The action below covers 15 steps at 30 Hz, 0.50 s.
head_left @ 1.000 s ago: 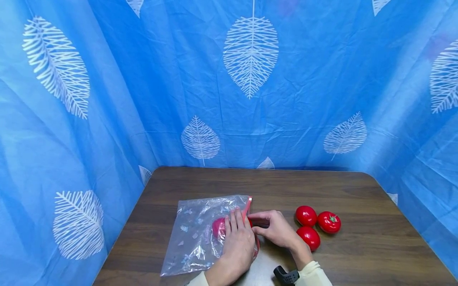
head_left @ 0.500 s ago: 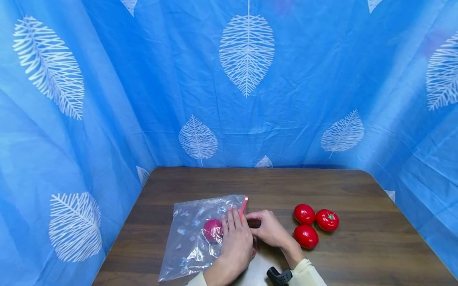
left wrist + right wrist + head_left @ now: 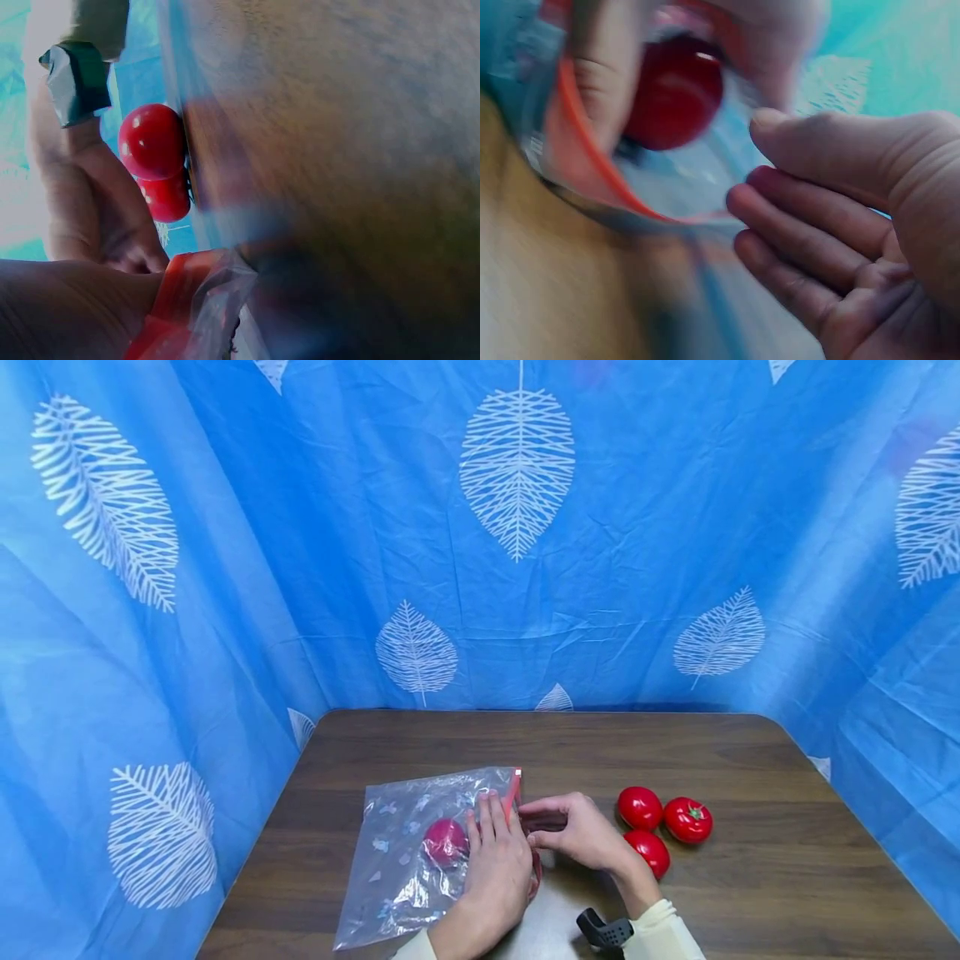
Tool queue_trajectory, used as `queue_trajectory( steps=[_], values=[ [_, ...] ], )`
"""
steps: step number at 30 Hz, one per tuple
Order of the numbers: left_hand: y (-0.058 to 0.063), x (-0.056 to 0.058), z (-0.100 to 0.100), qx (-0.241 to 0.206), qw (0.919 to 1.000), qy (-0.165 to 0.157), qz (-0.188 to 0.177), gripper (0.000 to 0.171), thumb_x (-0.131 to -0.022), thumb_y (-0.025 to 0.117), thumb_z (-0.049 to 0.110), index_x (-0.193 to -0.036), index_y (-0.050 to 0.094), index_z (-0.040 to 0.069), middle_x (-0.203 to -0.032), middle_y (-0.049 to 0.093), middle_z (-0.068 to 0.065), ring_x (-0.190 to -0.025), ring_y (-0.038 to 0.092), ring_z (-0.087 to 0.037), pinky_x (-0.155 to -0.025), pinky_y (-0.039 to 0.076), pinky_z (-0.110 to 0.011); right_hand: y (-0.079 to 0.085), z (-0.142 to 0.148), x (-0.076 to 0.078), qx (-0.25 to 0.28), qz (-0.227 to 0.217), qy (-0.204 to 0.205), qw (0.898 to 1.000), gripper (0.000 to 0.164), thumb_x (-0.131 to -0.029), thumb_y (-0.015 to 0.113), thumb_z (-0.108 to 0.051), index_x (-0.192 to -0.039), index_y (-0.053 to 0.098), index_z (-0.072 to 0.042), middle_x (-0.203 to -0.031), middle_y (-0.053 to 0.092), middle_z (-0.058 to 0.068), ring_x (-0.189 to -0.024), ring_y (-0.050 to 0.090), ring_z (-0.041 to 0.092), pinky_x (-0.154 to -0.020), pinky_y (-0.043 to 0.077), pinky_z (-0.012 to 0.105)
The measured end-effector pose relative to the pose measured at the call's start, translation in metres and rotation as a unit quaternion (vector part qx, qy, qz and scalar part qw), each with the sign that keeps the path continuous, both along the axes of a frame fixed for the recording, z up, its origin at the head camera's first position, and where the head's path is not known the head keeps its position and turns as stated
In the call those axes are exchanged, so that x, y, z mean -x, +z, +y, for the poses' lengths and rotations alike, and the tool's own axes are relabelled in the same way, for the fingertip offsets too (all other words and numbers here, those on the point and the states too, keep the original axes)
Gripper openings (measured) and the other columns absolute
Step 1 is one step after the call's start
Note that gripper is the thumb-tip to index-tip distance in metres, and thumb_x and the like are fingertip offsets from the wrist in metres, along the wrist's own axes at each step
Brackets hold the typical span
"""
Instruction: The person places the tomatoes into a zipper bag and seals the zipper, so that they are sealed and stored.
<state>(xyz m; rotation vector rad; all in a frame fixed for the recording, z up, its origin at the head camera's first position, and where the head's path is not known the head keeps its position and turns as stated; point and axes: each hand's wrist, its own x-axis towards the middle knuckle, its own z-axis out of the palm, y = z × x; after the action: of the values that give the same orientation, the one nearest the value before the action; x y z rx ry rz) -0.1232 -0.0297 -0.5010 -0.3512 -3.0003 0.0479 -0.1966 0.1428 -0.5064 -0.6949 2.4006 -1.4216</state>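
A clear zip bag point(image 3: 397, 835) with printed pale shapes and a red zip strip point(image 3: 184, 289) lies flat on the table. Inside it, a red tomato point(image 3: 445, 842) shows pink through the plastic. My left hand point(image 3: 501, 864) lies over the bag's mouth end, fingers on top and thumb hooked at the opening, keeping the mouth parted. Through that gap the right wrist view shows the tomato behind the red rim point(image 3: 592, 161). Just right of the mouth is my right hand point(image 3: 573, 835), fingers loosely extended and thumb apart from them. Nothing is in its grasp.
Three red tomatoes, one point(image 3: 640, 808) at the back, one point(image 3: 688, 821) with a green stem and one point(image 3: 648, 853) nearer, sit right of my right hand. A dark band point(image 3: 606, 932) is on the right wrist. Blue leaf-patterned curtains point(image 3: 517, 635) surround the wooden table point(image 3: 600, 752).
The tomato in the bag has shifted a little left, deeper inside, and more of it shows. My right hand has drawn slightly right. The head view has shifted a little.
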Motion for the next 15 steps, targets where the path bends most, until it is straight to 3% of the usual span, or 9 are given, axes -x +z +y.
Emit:
queue_trajectory(
  steps=[4,10,15],
  values=[
    [-0.001,0.0,0.0,0.008,0.9999,-0.002,0.011,0.094,-0.081,0.093,0.038,-0.154,0.054,-0.007,-0.164,0.045,-0.037,-0.155,0.044,-0.053,-0.123,0.043,-0.063,0.016,0.019,-0.001,-0.009,-0.012,0.0,1.0,0.047,-0.096,0.086,-0.022,-0.139,0.075,-0.007,-0.136,0.078,0.012,-0.123,0.077,0.033,-0.105,0.061,0.05],
    [-0.001,-0.001,0.001,0.012,0.9996,-0.001,0.025,0.081,-0.086,0.089,0.029,-0.152,0.058,-0.005,-0.162,0.047,-0.037,-0.154,0.046,-0.052,-0.122,0.045,-0.062,0.038,0.047,-0.005,-0.055,0.012,-0.027,0.998,0.055,-0.092,0.089,-0.035,-0.14,0.074,-0.012,-0.137,0.078,0.006,-0.125,0.075,0.029,-0.104,0.062,0.05],
    [-0.001,-0.002,0.002,0.009,0.9996,0.003,0.028,0.075,-0.088,0.085,0.026,-0.152,0.058,-0.005,-0.162,0.048,-0.036,-0.154,0.046,-0.051,-0.123,0.045,-0.061,0.05,0.072,-0.008,-0.053,0.03,-0.026,0.998,0.054,-0.093,0.089,-0.037,-0.14,0.075,-0.015,-0.138,0.077,0.009,-0.127,0.074,0.032,-0.103,0.062,0.054]
  ],
)
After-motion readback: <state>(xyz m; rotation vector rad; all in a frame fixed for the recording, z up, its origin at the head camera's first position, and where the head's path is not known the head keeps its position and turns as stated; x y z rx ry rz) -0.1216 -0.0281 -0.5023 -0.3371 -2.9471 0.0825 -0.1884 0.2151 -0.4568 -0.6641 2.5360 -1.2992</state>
